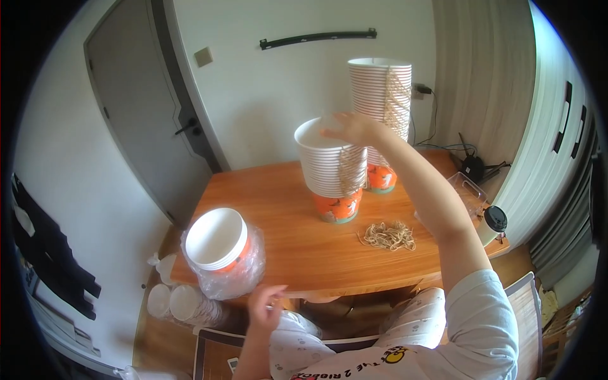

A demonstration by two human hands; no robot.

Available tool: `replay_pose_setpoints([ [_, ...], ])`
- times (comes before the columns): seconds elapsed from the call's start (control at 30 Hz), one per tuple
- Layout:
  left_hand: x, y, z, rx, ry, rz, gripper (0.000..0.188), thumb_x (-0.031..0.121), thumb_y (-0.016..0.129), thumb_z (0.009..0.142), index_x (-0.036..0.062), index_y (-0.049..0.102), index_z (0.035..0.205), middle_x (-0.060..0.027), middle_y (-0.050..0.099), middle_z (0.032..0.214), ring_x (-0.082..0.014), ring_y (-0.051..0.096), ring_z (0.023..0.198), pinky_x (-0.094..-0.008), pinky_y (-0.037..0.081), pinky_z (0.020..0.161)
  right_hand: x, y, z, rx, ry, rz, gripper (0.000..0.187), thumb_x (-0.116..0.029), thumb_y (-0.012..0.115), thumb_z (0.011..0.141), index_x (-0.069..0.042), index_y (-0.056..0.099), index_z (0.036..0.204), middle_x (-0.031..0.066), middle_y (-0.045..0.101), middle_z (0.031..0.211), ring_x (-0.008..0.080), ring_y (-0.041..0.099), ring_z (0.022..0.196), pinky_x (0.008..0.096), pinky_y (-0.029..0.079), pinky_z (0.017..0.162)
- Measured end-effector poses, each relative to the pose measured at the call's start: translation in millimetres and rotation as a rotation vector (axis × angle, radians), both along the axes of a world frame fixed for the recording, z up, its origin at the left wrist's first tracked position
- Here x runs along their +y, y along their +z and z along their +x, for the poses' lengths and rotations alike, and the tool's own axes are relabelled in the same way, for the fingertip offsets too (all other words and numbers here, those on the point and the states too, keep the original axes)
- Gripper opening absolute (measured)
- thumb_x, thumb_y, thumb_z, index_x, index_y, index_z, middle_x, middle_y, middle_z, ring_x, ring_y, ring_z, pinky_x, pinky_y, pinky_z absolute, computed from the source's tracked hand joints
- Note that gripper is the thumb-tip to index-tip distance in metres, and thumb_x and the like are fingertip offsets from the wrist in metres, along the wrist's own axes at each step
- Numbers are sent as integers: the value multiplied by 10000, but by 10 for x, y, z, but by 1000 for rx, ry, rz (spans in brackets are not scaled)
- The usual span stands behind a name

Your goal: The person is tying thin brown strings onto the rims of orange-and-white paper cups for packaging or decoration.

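Note:
My right hand (349,128) is stretched over the mouth of the shorter stack of nested paper buckets (323,166), its fingers apart and slightly blurred. I cannot tell whether they touch the inner wall. The buckets are white-rimmed, with an orange printed body at the bottom, and twine loops hang down the stack's right side. Behind it rises a taller stack of the same buckets (370,95), also hung with twine. Below the near table edge, my left hand (267,308) is raised with loosely bent, parted fingers and nothing visible in it. Nearest to it is a short bucket stack (218,237) in clear plastic wrap.
A tangle of twine (389,236) lies on the wooden table (278,196). At the right edge are a dark-lidded cup (494,221), a clear plastic tray (467,192) and a black device with cables (472,168). More wrapped buckets (187,303) stand on the floor at left.

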State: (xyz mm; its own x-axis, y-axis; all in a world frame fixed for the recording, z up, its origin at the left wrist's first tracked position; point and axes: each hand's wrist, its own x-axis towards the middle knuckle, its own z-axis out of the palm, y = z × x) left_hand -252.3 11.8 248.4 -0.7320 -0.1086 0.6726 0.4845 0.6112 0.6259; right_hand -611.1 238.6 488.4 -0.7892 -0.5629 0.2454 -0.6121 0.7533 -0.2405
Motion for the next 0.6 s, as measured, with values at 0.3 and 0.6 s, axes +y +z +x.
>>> replay_pose_setpoints([
  [0.3,-889,1047,276,115,674,-553,350,147,664,868,85,633,1210,-113,534,1330,-340,502,1204,-475,352,1041,-132,136,-137,64,191,358,706,-694,352,953,-282,329,1526,192,329,1555,373,331,1420,437,259,1182],
  [0.6,-1257,1269,54,-267,286,-668,169,189,658,907,62,730,993,-133,726,929,-277,683,877,-375,491,863,74,-19,47,81,-35,-408,475,-434,533,982,-17,671,1163,170,700,1048,284,649,1039,373,477,924],
])
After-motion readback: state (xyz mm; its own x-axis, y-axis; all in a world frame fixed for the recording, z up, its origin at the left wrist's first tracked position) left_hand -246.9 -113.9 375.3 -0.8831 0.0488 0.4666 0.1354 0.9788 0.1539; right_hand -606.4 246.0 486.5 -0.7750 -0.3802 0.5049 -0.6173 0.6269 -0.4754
